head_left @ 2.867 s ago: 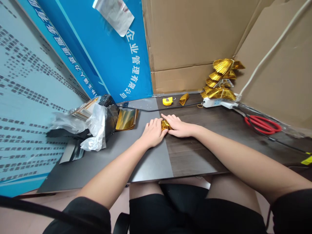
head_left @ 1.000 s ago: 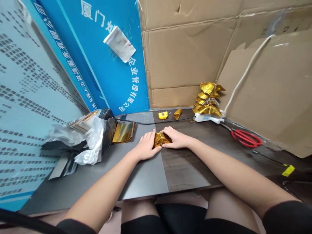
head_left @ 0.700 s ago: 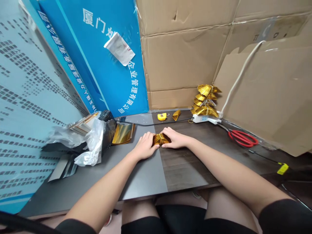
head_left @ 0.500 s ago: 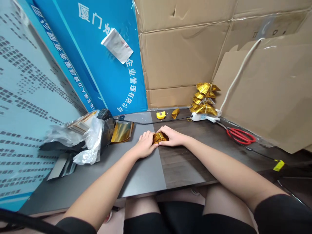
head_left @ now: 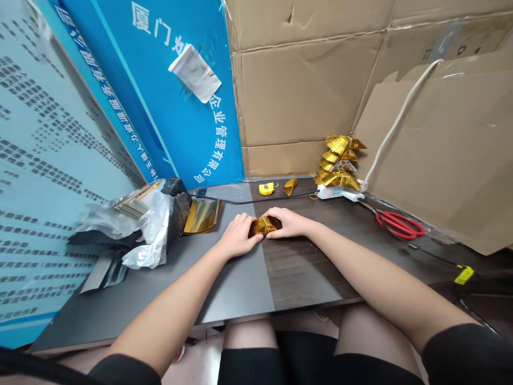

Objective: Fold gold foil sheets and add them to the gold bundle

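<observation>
A small folded gold foil piece [head_left: 262,226] lies on the table [head_left: 240,283] in front of me. My left hand [head_left: 236,239] grips its left end with curled fingers. My right hand [head_left: 289,223] holds its right end, fingers bent over the top. Both hands rest on the tabletop with the foil pinched between them. Flat gold foil sheets [head_left: 201,216] lie to the left of my left hand. A single folded gold piece [head_left: 290,185] sits further back, and a pile of finished gold pieces [head_left: 339,163] stands at the back right.
Crumpled plastic bags [head_left: 136,230] lie at the left. A yellow tape measure [head_left: 265,188], a white power strip [head_left: 339,193] with a cable, and red scissors [head_left: 398,224] lie near the back and right. Cardboard walls [head_left: 304,91] and a blue board [head_left: 168,91] enclose the table.
Both hands have kept hold of the gold foil piece at the same spot, shifting their fingers slightly on it. The camera has tilted upward since the earliest frame.
</observation>
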The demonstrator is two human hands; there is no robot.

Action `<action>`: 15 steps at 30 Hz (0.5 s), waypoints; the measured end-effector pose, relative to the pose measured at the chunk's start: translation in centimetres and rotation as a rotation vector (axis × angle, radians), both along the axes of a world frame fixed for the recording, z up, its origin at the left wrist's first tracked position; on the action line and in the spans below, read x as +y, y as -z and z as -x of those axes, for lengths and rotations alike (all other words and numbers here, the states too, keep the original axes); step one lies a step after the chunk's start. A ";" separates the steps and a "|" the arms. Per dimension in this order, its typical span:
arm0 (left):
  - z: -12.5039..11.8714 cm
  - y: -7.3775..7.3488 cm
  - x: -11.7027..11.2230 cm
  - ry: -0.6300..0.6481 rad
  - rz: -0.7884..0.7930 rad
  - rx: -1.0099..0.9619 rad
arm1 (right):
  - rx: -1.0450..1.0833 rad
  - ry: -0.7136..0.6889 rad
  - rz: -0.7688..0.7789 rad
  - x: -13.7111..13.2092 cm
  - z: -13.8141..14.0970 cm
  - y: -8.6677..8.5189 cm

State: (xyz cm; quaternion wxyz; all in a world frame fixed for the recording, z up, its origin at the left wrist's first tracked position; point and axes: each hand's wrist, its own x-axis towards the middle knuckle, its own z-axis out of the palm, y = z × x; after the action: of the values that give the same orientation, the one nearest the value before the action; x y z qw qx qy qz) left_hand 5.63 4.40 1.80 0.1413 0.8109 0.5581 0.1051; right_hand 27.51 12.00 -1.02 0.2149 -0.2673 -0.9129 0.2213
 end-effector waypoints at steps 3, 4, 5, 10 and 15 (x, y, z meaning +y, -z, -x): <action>-0.1 -0.2 0.0 -0.031 0.006 -0.001 | -0.002 0.016 0.009 0.0 -0.3 -0.2; -0.1 -0.2 0.0 -0.039 0.007 -0.002 | -0.001 0.023 0.008 -0.1 -0.3 -0.3; -0.1 -0.2 0.0 -0.045 0.006 -0.002 | 0.001 0.028 0.004 -0.2 -0.3 -0.3; -0.1 -0.3 0.1 -0.063 0.001 -0.006 | 0.016 0.030 0.008 -0.3 0.0 -0.4; -0.2 -0.3 0.2 -0.065 -0.005 -0.006 | 0.016 0.009 0.027 -0.1 -0.1 -0.2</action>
State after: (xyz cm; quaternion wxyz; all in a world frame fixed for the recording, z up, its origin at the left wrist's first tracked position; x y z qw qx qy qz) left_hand 5.85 4.60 2.11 0.1371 0.7923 0.5836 0.1135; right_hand 27.61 11.95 -0.79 0.2195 -0.2726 -0.9069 0.2347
